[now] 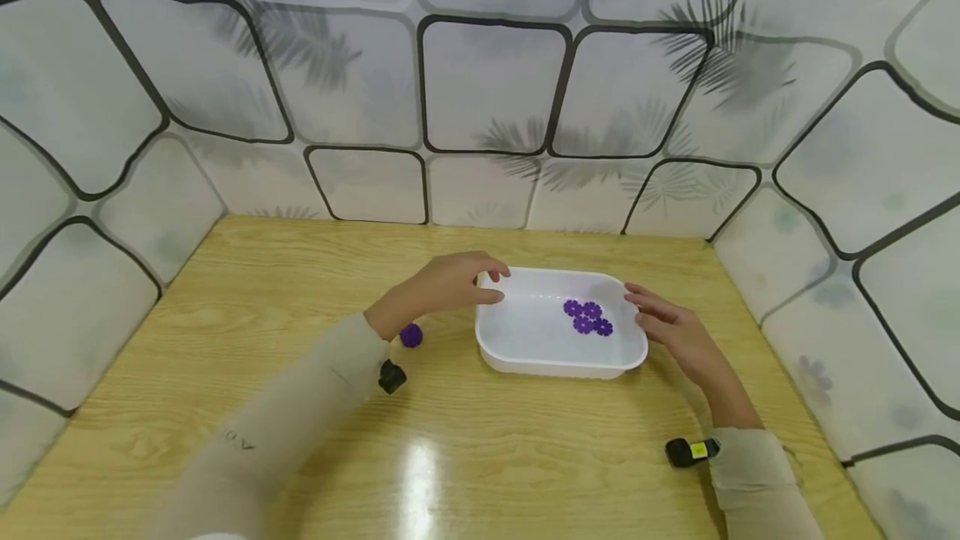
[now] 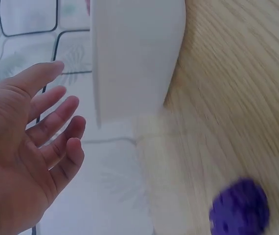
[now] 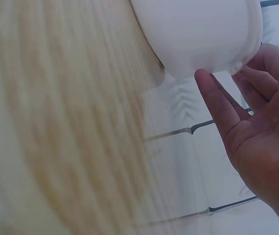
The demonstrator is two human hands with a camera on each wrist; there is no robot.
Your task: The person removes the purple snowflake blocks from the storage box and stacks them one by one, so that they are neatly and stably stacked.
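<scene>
Head view: worked at both ends of a white tray (image 1: 551,370) on the surface (image 1: 525,457).
Held left hand (image 1: 453,283) at the tray's left end with fingers loosely bent, parted, and right hand (image 1: 678,332) at its right end with fingers spread. Showed four purple flower-shaped pieces (image 1: 583,324) inside, right of the tray's middle, and a purple ball (image 1: 411,335) left of it.

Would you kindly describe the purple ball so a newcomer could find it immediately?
On the wood-grain table, find the white tray. Left of it in the head view sits the bumpy purple ball. Unlike the four flower-shaped purple pieces inside the tray, it is rounded and lies alone on the wood.
</scene>
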